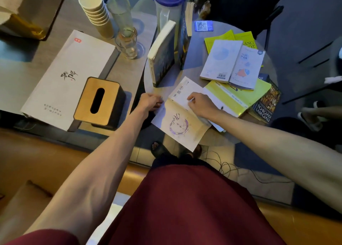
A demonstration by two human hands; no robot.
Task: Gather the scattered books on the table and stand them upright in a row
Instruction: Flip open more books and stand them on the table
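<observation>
Splayed white paperback with purple emblem (180, 113) overhanging round table's (192, 67) near edge | long axis running away | left hand (150, 102) pinching its left edge, right hand (200, 104) pressing its page, fingers curled.

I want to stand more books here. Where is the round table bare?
Bare patch: between the standing dark book and the open fish book, below the QR card. Crowded: right side, with overlapping yellow books.

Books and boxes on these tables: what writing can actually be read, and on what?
"NGHĨ GIÀU LÀM GIÀU": dark book under the yellow book.
"Ngâm", roughly: white open book between the left hand and the right hand.
"cá": pale fish-cover book.
Brush characters: white box, unreadable.
QR card: code only.
Other print: too small.
</observation>
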